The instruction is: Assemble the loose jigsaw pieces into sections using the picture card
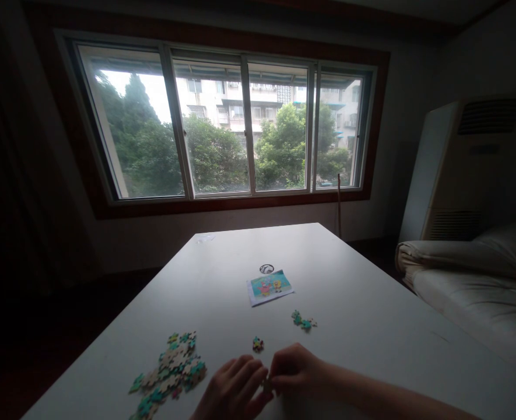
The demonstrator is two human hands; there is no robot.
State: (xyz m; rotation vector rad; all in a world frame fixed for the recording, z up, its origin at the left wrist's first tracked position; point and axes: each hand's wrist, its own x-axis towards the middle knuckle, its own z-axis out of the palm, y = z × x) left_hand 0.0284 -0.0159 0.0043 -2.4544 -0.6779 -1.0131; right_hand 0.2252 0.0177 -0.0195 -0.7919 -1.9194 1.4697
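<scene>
Pinching a puzzle piece (267,384) in right hand (293,370), bottom middle of the frame; cannot tell grip of left hand (236,389). Might drop it from pinching too softly, or bump puzzle pile (171,363), lower left.

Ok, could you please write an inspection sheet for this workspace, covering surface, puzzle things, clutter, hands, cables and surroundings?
Surface: white table.
Puzzle things: large heap at left; middle cluster; right cluster; picture sheet beyond them.
Clutter: round item behind the sheet; pale scrap at far left corner.
Grip: left hand and right hand meet around a small piece; which holds it is unclear.
Cables: nothing seen.
Surroundings: window ahead; couch at right.
</scene>
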